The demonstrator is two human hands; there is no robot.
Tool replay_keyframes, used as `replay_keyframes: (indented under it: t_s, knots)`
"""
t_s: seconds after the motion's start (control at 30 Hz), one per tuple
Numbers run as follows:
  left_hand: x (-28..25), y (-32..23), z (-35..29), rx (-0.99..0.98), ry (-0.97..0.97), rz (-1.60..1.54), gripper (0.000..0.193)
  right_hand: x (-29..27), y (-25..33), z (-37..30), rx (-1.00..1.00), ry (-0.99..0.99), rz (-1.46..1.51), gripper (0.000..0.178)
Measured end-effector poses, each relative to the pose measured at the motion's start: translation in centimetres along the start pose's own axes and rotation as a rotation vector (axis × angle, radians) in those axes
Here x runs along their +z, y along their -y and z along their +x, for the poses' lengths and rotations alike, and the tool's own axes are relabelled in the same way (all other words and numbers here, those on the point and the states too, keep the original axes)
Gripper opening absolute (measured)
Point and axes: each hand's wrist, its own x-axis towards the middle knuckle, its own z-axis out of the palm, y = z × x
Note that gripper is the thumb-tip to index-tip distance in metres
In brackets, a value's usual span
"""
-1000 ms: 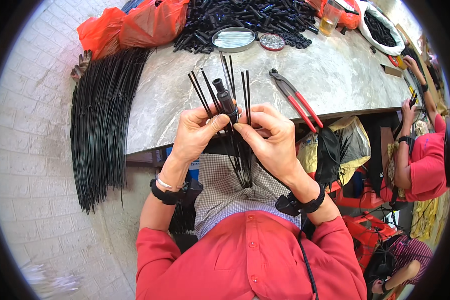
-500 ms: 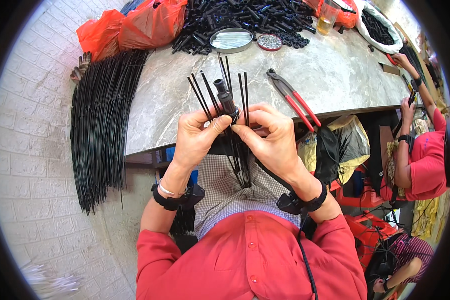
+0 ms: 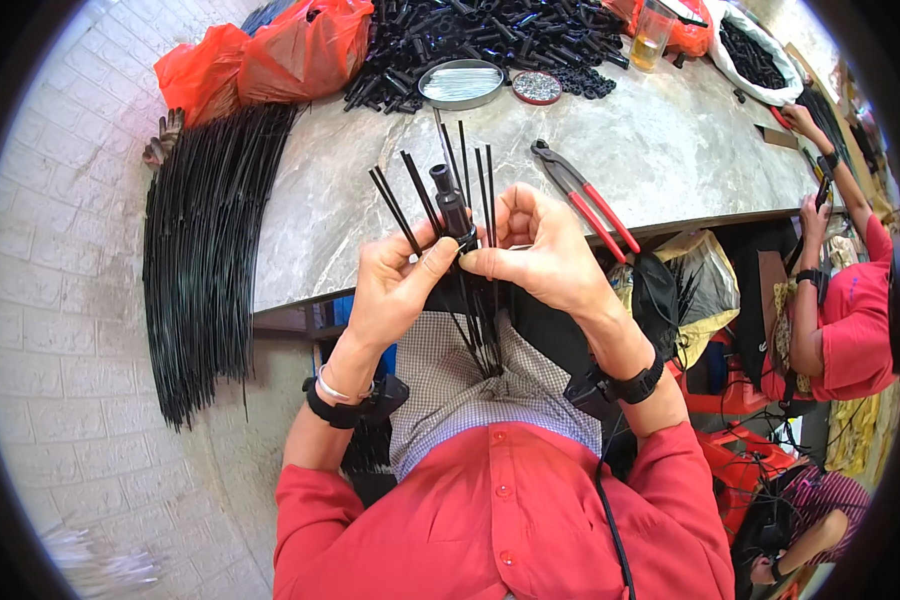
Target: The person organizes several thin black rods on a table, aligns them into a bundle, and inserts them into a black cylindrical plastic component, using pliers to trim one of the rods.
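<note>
A black tubular plastic piece (image 3: 452, 205), looking like an umbrella runner, stands upright before me. Thin black rods (image 3: 393, 205) fan up around it, and more rods hang below toward my lap. My left hand (image 3: 400, 275) is closed at its left side, pinching its collar between thumb and fingers, with rods passing through the grip. From the right, my right hand (image 3: 545, 250) presses its thumb against the same collar. Its other fingers curl beside the right-hand rods. The fingertips partly hide the joint, and any small part there is too small to make out.
Red-handled pincers (image 3: 590, 205) lie on the grey table (image 3: 340, 200). Behind are a tin of pale pins (image 3: 462, 82), a red-rimmed dish (image 3: 537, 87) and piled black tubes (image 3: 500, 35). Bundled black rods (image 3: 210, 250) overhang the left edge. A co-worker's arm (image 3: 815, 250) is at right.
My right hand has shifted slightly right, its fingers lifting and parting from the thumb. The left hand stays at the collar, and the rods have tilted a little.
</note>
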Motion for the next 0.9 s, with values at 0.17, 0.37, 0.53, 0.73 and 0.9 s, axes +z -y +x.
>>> replay_keyframes:
  t_s: [0.17, 0.37, 0.53, 0.73, 0.9]
  knots:
    - [0.0, -0.7, -0.6, 0.092, 0.125, 0.036, 0.042, 0.3, -0.3, -0.2, -0.029, -0.027, -0.052, 0.029]
    - [0.4, 0.3, -0.8, 0.067, -0.067, -0.001, 0.030, 1.2, -0.9, -0.6, -0.103, -0.061, -0.159, 0.026]
    - [-1.3, 1.1, -0.6, 0.057, 0.046, -0.121, 0.034, 1.3, -0.1, -1.6, -0.019, -0.021, 0.087, 0.020]
    - [-2.7, 2.4, -0.4, 0.022, 0.089, -0.189, 0.040, 1.8, -0.8, -1.7, -0.165, -0.075, -0.092, 0.014]
    - [-2.7, 2.4, -0.4, 0.009, 0.112, -0.220, 0.043, 1.7, -0.6, -1.8, -0.042, -0.070, 0.019, 0.014]
